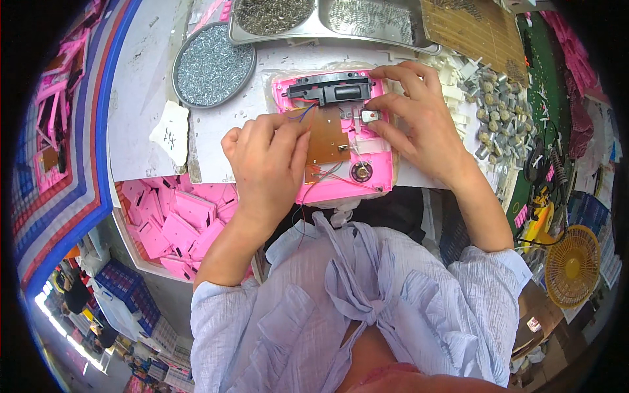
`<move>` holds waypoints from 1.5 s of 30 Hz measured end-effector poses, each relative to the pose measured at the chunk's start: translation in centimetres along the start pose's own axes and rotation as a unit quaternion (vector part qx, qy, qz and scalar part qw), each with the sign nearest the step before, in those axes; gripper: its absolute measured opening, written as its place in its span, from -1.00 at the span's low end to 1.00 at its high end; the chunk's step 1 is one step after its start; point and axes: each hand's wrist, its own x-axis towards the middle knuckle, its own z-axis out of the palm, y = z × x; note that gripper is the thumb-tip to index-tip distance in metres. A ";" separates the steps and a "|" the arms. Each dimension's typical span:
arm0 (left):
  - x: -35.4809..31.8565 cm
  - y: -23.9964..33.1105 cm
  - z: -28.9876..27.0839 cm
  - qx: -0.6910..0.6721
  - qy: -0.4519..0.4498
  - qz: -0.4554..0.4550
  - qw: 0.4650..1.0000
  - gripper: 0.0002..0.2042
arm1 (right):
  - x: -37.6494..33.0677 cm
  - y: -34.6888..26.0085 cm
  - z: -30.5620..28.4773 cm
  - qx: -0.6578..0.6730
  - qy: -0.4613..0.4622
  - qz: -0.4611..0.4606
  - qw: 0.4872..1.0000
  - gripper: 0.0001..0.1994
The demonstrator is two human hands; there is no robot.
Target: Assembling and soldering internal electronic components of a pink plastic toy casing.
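A pink plastic housing (341, 190) lies in front of me, its inside facing up. Across its far end sits a long black plastic part (331, 90). A brown circuit board (325, 141) covers the middle, and a small round speaker (361, 171) is near its lower right. My left hand (270, 154) is closed at the board's left edge, pinching thin wires (303, 114); its fingertips are partly hidden. The thumb and index finger of my right hand (419, 118) close around a small silver motor-like part (371, 116), other fingers resting by the black part.
A round tray of small screws (213, 65) stands at the far left, beside a torn white card (171, 133). Metal trays (314, 31) of small parts line the back. Small motors (501, 114) pile up at right. Pink panels (187, 219) fill a box at lower left.
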 end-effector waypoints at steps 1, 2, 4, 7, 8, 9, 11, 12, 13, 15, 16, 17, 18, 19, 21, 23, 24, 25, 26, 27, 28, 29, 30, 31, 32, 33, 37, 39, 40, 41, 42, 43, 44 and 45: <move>-0.2 0.2 0.0 -0.004 0.003 0.001 1.000 -0.87 | 0.1 -0.1 -0.1 -0.002 -0.003 0.000 1.000 -0.80; -0.5 0.3 0.0 -0.008 0.006 0.001 1.000 -0.88 | 0.2 -0.2 -0.3 -0.018 0.004 -0.004 1.000 -0.81; -0.7 0.4 0.1 -0.015 0.011 -0.002 1.000 -0.89 | 0.5 -0.7 -1.0 -0.052 0.020 -0.011 0.998 -0.83; -1.0 0.2 0.2 -0.025 0.013 -0.008 1.000 -0.88 | 2.0 -2.1 -0.7 -0.047 0.077 -0.079 0.993 -0.84; -1.1 0.0 0.3 -0.027 0.009 -0.008 1.000 -0.87 | 2.7 -2.6 -0.1 -0.025 0.075 -0.095 0.992 -0.81; -1.2 -0.1 0.3 -0.028 0.006 -0.007 1.000 -0.87 | 3.5 -2.9 0.7 -0.003 0.073 -0.110 0.991 -0.78; -1.2 -0.2 0.4 -0.037 0.010 -0.004 0.999 -0.86 | 5.3 -3.5 2.2 0.009 0.071 -0.133 0.988 -0.80; -1.2 -0.3 0.4 -0.041 0.013 -0.002 0.999 -0.85 | 5.8 -3.8 2.8 -0.003 0.065 -0.135 0.989 -0.84; -1.4 -0.3 0.5 -0.043 0.016 -0.006 0.999 -0.85 | 6.4 -4.1 3.5 -0.014 0.058 -0.138 0.989 -0.86; -1.7 -0.4 0.6 -0.048 0.022 -0.012 0.999 -0.84 | 7.0 -4.8 4.0 -0.068 0.041 -0.147 0.986 -0.84; -1.8 -0.4 0.6 -0.055 0.026 -0.015 0.998 -0.83 | 7.2 -5.0 4.1 -0.084 0.035 -0.155 0.984 -0.84; -1.9 -0.4 0.6 -0.062 0.030 -0.017 0.998 -0.83 | 7.3 -5.2 4.3 -0.100 0.030 -0.162 0.981 -0.83; -1.9 -0.3 0.6 -0.069 0.034 -0.018 0.997 -0.83 | 7.4 -5.3 4.5 -0.117 0.026 -0.168 0.978 -0.82; -1.9 -0.3 0.5 -0.074 0.038 -0.022 0.996 -0.83 | 7.5 -5.3 4.7 -0.108 0.023 -0.169 0.979 -0.85; -1.9 -0.1 0.3 -0.084 0.044 -0.029 0.995 -0.84 | 7.5 -5.0 4.7 -0.090 0.019 -0.169 0.981 -0.86; -2.2 -0.4 0.7 -0.095 0.052 -0.029 0.994 -0.84 | 6.3 -4.7 3.8 -0.034 0.012 -0.175 0.984 -0.84; -2.3 -0.5 0.8 -0.101 0.056 -0.029 0.993 -0.84 | 5.6 -4.4 3.2 -0.006 0.008 -0.177 0.984 -0.83; -2.2 -0.5 0.7 -0.098 0.052 -0.032 0.993 -0.85 | 4.9 -3.7 2.7 -0.016 0.011 -0.169 0.985 -0.84; -2.1 -0.4 0.5 -0.096 0.048 -0.035 0.994 -0.86 | 4.2 -3.1 2.3 -0.025 0.015 -0.160 0.987 -0.85; -2.1 -0.4 0.4 -0.093 0.044 -0.038 0.994 -0.87 | 3.7 -2.6 2.0 -0.034 0.018 -0.152 0.988 -0.87; -2.1 -0.4 0.4 -0.091 0.043 -0.036 0.994 -0.87 | 3.4 -2.3 1.9 -0.026 0.035 -0.139 0.989 -0.86; -2.1 -0.4 0.4 -0.089 0.042 -0.034 0.995 -0.87 | 3.1 -2.1 1.8 -0.017 0.053 -0.127 0.990 -0.85; -2.1 -0.4 0.4 -0.087 0.041 -0.033 0.995 -0.88 | 2.9 -1.9 1.6 -0.007 0.070 -0.115 0.991 -0.84; -2.0 -0.4 0.4 -0.091 0.040 -0.033 0.995 -0.88 | 2.8 -2.1 1.2 0.020 0.081 -0.098 0.992 -0.84; -2.0 -0.5 0.3 -0.095 0.039 -0.033 0.994 -0.88 | 2.6 -2.1 1.2 0.035 0.092 -0.069 0.993 -0.84; -1.9 -0.5 0.3 -0.099 0.038 -0.033 0.994 -0.88 | 2.3 -1.9 1.4 0.050 0.103 -0.041 0.993 -0.85; 0.8 1.2 -2.0 -0.124 0.065 0.002 0.990 -0.78 | 1.5 -1.0 2.1 0.124 0.145 0.006 0.982 -0.86; 2.2 2.9 -2.2 -0.235 0.119 -0.002 0.965 -0.75 | 1.3 -0.8 2.3 0.168 0.167 0.022 0.971 -0.86; 2.9 3.6 -2.2 -0.273 0.085 -0.024 0.958 -0.74 | 1.3 -0.8 2.2 0.171 0.168 0.021 0.970 -0.86; 3.8 4.2 -2.0 -0.309 0.050 -0.046 0.948 -0.73 | 1.3 -0.8 2.0 0.174 0.170 0.019 0.970 -0.87; 4.6 4.4 -1.7 -0.345 0.015 -0.069 0.936 -0.72 | 1.3 -0.9 1.9 0.177 0.171 0.017 0.969 -0.87; 4.9 3.9 -0.7 -0.356 -0.038 -0.099 0.928 -0.72 | 1.3 -0.8 1.9 0.181 0.179 0.017 0.967 -0.88; 5.1 3.7 -0.3 -0.350 -0.056 -0.102 0.929 -0.73 | 1.3 -0.7 1.9 0.185 0.188 0.017 0.964 -0.88; 5.4 3.6 -0.1 -0.344 -0.075 -0.104 0.930 -0.74 | 1.3 -0.6 1.9 0.189 0.196 0.016 0.962 -0.88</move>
